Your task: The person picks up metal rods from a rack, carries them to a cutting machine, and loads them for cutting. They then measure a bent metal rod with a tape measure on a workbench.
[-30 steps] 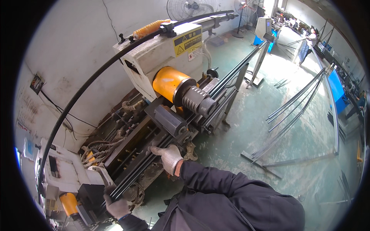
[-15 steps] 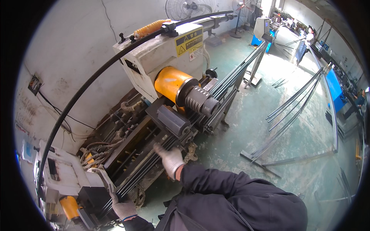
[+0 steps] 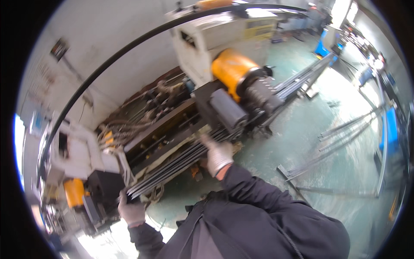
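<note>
Several long, thin dark metal tubes (image 3: 170,169) lie side by side along the front of a machine, running from lower left to upper right. My gloved left hand (image 3: 131,211) is at their near left ends, one digit stretched up beside them and the palm close against the ends. Further along, my gloved right hand (image 3: 219,157) closes over the tubes, a digit lying across the top; its other fingers are partly hidden and blurred. Beyond it the tubes pass below a dark block (image 3: 228,110) beside an orange cylinder (image 3: 235,69) with a ridged end.
A second machine head (image 3: 82,155) with an orange cylinder stands at left. A black hose (image 3: 125,56) arches overhead. Cables and hoses (image 3: 159,97) crowd the space by the wall. On the green floor at right, more tubes (image 3: 345,134) rest on a metal frame (image 3: 293,185). A person (image 3: 366,75) stands far off.
The view has swung, so the machine sits further right and is blurred. My left hand has moved from over the tubes to their near ends. My right hand stays at the tubes.
</note>
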A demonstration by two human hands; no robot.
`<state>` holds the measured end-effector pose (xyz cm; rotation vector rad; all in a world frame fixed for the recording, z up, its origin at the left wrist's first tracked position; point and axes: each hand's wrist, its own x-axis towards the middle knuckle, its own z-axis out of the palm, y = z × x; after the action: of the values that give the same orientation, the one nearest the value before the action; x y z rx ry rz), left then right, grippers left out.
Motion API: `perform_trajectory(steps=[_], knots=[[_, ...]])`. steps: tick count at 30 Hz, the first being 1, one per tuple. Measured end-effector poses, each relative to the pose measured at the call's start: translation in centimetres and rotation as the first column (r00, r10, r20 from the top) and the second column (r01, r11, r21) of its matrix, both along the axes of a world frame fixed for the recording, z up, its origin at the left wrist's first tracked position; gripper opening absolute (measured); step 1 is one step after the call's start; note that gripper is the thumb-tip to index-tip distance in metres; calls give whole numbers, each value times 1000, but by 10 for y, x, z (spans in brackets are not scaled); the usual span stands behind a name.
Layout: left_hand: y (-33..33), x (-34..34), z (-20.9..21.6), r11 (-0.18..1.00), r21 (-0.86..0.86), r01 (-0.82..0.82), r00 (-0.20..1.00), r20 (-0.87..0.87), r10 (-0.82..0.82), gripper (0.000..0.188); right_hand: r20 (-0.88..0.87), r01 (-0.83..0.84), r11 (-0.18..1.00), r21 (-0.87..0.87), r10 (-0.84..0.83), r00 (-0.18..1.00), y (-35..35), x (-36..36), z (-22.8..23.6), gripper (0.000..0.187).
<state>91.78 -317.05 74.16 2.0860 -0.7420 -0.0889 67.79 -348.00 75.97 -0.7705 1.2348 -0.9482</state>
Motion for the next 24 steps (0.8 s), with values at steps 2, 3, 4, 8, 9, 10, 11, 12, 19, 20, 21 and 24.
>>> perform_trajectory(steps=[2,3,4,8,9,10,11,12,19,20,21,24], knots=[[-7,-9,-10,998,30,-64,996,58,62,28,-132,-53,998,32,57,990,-5,-7,-6,73],[-11,-10,-14,981,-177,-78,980,-197,42,25,-46,-66,996,64,69,997,-9,-9,-10,74],[-14,-12,-18,907,-361,-215,885,-464,25,23,53,-56,995,83,51,997,-8,-5,-17,66],[-26,-9,-17,586,-457,-669,427,-882,-201,27,376,-159,975,154,91,922,0,13,-35,48],[-27,-6,-13,488,-509,-709,368,-857,-360,25,361,-212,960,184,134,923,3,15,-36,44],[-25,-1,-8,465,-467,-752,338,-879,-336,24,264,-164,978,127,126,956,7,20,-36,41],[-22,0,-2,439,-440,-784,307,-888,-342,23,335,-195,975,103,150,930,9,21,-34,39],[-16,6,4,445,-490,-749,372,-868,-330,24,370,-200,970,137,137,919,11,22,-32,38],[10,9,7,544,-490,-681,534,-841,-88,9,394,-156,980,120,97,914,5,6,-22,30],[7,7,0,396,-427,-813,396,-904,-162,11,378,-145,984,107,95,921,2,3,-22,31],[1,4,-7,389,-423,-818,385,-906,-176,13,355,-112,988,108,67,933,1,0,-21,33],[-3,8,-20,518,-449,-728,438,-886,-152,12,365,-109,986,127,56,929,-2,-1,-21,43]])
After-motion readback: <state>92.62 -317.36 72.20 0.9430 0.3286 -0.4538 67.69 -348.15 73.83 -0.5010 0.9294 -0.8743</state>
